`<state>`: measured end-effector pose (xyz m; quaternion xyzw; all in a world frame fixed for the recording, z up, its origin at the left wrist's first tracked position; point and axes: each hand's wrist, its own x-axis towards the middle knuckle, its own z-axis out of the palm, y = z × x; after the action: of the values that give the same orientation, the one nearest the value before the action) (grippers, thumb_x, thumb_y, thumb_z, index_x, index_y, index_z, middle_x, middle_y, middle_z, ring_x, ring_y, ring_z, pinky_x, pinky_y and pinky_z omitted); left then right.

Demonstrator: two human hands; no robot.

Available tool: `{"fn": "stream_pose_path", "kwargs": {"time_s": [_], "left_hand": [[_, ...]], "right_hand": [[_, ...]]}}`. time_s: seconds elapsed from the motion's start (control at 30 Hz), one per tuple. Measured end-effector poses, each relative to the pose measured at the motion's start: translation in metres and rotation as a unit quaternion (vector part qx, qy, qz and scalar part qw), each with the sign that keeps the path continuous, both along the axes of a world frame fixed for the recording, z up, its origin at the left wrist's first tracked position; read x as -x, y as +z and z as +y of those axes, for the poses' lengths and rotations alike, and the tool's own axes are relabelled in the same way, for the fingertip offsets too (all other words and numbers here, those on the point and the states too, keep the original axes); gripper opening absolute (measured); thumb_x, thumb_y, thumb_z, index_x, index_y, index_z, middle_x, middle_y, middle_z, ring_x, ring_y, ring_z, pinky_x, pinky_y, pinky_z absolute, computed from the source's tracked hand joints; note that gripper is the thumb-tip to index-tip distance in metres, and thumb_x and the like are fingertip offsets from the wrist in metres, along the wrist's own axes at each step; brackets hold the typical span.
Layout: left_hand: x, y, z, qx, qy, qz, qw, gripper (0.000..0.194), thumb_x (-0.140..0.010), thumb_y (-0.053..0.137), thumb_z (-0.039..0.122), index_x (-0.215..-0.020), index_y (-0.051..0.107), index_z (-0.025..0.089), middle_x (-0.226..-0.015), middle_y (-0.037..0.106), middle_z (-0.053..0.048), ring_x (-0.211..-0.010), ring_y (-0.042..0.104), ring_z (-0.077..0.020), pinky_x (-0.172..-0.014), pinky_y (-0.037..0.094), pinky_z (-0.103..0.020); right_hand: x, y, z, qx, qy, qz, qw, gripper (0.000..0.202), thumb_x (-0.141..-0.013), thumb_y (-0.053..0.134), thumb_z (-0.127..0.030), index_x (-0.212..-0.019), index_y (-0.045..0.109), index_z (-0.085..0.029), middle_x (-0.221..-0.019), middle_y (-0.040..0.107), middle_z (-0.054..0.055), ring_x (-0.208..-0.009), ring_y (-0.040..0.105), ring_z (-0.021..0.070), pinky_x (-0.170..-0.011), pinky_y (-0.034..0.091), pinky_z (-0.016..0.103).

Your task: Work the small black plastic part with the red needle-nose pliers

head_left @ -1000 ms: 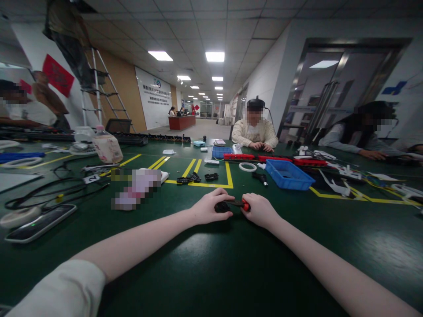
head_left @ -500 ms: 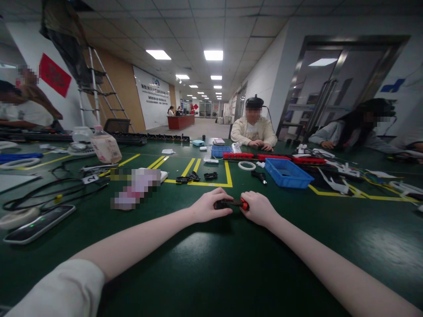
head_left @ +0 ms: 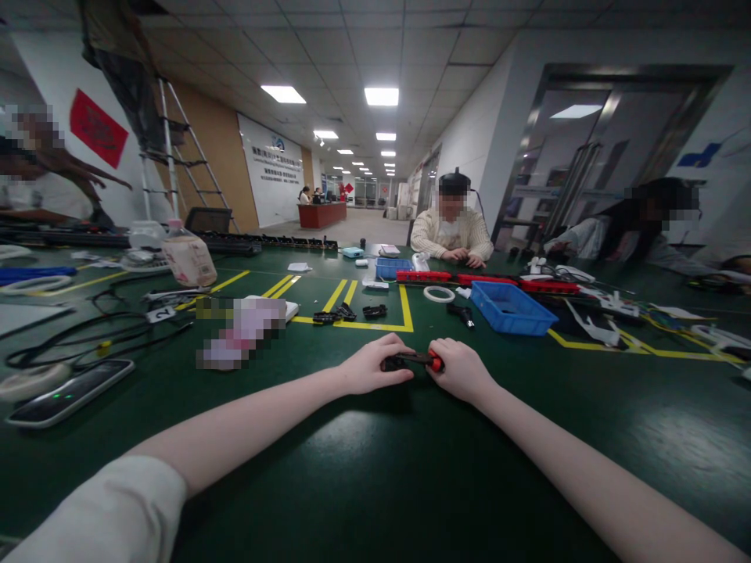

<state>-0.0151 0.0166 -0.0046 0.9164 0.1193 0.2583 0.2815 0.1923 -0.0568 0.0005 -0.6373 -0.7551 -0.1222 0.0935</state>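
Red-handled tool sits in my right hand's curled fingers, over the table, its dark end reaching the black part my left hand pinches. I can't make out the blue bin's contents. Since earlier, a far-left person has stretched out an arm.

The desk is smooth and glossy (pale sheens show on its top). The tool looks like dull, dark metal, with a red plastic-looking grip. The blue tray is smooth plastic; the bottle looks plastic too. The near sleeve is matt cloth, the cardigan rough knit, the ladder bare metal.
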Motion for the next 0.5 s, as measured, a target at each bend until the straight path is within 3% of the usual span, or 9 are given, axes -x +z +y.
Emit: {"fn": "stream_pose_path", "kwargs": {"time_s": [0.13, 0.27, 0.5], "left_hand": [[0.0012, 0.0015, -0.0012, -0.007, 0.013, 0.004, 1.0, 0.043, -0.087, 0.06, 0.039, -0.126, 0.055, 0.021, -0.112, 0.054, -0.007, -0.1, 0.057, -0.0196, -0.09, 0.047, -0.032], [0.0022, 0.0035, -0.0022, 0.0, 0.018, 0.018, 1.0, 0.046, -0.088, 0.059, 0.041, -0.131, 0.053, 0.025, -0.112, 0.054, -0.006, -0.096, 0.057, -0.0183, -0.083, 0.049, -0.03], [0.0018, 0.0023, -0.0021, 0.027, 0.023, 0.012, 0.999, 0.045, -0.087, 0.06, 0.041, -0.129, 0.055, 0.024, -0.11, 0.053, -0.006, -0.093, 0.057, -0.0169, -0.076, 0.05, -0.026]], "right_hand": [[-0.001, -0.0022, 0.0011, 0.011, 0.0, -0.006, 1.0, 0.023, -0.09, 0.055, -0.038, -0.095, 0.06, -0.016, -0.095, 0.062, 0.004, -0.084, 0.059, 0.0153, -0.075, 0.05, 0.036], [-0.0014, -0.0028, 0.0014, 0.01, 0.0, -0.008, 1.0, 0.024, -0.09, 0.055, -0.038, -0.097, 0.06, -0.016, -0.096, 0.062, 0.004, -0.084, 0.059, 0.0153, -0.075, 0.051, 0.036], [0.0001, -0.0013, 0.0007, -0.022, 0.001, 0.0, 1.0, 0.002, -0.077, 0.056, -0.016, -0.079, 0.055, -0.018, -0.085, 0.063, 0.007, -0.081, 0.055, 0.019, -0.073, 0.04, 0.03]]}}
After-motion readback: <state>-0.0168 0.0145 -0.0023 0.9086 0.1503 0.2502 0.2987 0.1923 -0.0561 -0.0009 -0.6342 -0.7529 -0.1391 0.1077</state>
